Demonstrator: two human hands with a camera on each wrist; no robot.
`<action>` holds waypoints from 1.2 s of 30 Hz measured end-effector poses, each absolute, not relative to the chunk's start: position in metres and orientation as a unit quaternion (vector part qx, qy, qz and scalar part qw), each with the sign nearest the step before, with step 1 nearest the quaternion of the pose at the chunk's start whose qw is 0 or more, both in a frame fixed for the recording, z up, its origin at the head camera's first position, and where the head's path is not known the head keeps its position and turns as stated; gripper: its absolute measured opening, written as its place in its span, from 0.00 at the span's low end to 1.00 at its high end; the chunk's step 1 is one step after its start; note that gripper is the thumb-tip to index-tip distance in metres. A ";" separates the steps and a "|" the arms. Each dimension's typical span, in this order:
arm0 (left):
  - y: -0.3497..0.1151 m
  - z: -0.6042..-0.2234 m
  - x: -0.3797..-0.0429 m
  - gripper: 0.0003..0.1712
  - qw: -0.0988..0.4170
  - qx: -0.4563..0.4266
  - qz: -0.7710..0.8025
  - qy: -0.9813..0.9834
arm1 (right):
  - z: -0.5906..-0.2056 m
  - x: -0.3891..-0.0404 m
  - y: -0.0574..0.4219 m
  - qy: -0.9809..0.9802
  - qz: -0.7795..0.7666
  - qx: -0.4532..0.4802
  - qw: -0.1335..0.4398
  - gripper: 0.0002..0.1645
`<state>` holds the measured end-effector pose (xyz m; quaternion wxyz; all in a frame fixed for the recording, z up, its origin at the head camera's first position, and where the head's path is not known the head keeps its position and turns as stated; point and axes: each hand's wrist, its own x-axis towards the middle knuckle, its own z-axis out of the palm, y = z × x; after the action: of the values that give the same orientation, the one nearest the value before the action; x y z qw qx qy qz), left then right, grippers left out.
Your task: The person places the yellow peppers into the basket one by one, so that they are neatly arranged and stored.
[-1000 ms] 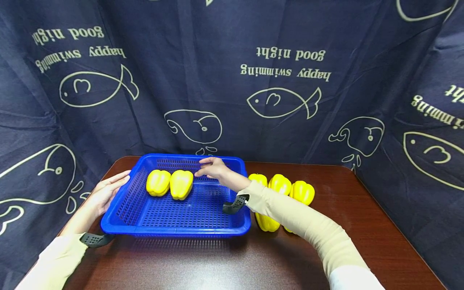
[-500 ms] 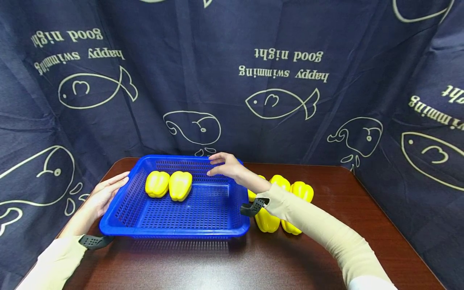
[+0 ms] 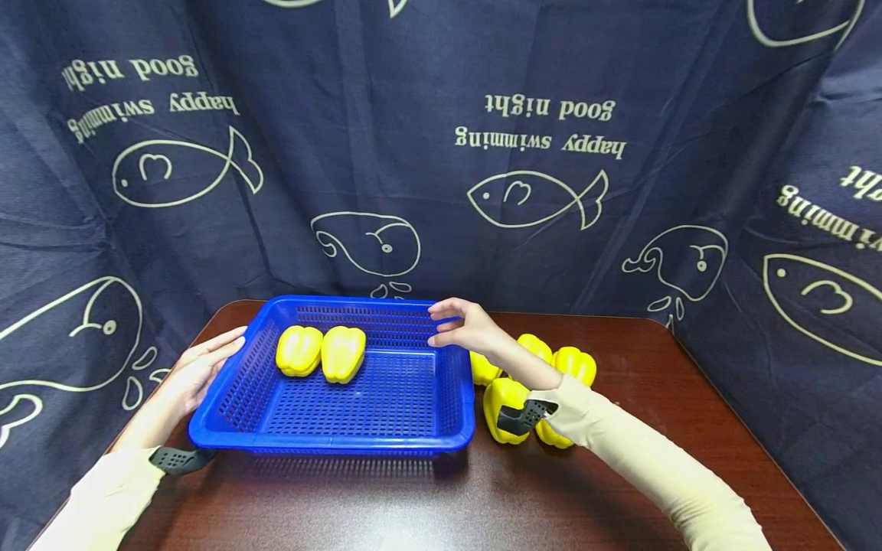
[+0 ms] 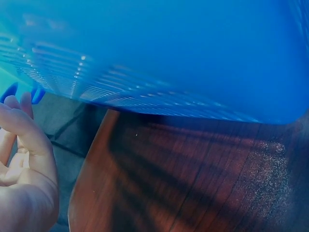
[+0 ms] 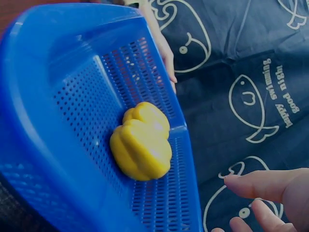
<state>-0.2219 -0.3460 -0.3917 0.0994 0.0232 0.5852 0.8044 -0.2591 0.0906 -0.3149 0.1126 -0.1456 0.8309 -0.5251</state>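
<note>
A blue plastic basket [image 3: 331, 441] with slotted walls sits on the left of the table. Two yellow bell peppers [image 3: 342, 354] lie side by side in its back left part. My left hand [image 3: 196, 375] rests at the basket's left rim, fingertips touching its outside. Above the basket's back right corner is my right hand [image 3: 468, 329], holding nothing, its fingers loosely bent and parted from the thumb. Several more yellow bell peppers [image 3: 505, 405] are grouped just right of the basket, some partly hidden under my right forearm.
The brown wooden table [image 3: 661, 428] carries everything. A dark blue curtain [image 3: 386, 153] with fish and whale drawings hangs close behind it and along both sides. Each wrist wears a black strap [image 3: 181, 459].
My right hand has moved right, from beside the peppers in the basket to over its back right corner. Both peppers in the basket and my left hand have stayed put.
</note>
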 end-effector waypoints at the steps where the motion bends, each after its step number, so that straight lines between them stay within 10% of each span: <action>1: -0.346 -0.392 -0.222 0.18 0.100 0.022 0.804 0.586 | -0.315 -0.258 0.095 0.833 -0.523 -0.143 0.112 0.31; 36: -0.347 -0.394 -0.223 0.19 0.107 0.041 0.804 0.583 | -0.342 -0.240 0.247 0.807 -0.568 -0.159 -0.002 0.29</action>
<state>-0.2228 -0.3469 -0.3935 0.1067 0.0409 0.5832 0.8043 -0.2402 0.2472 -0.3420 -0.0022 -0.1595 0.8075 -0.5679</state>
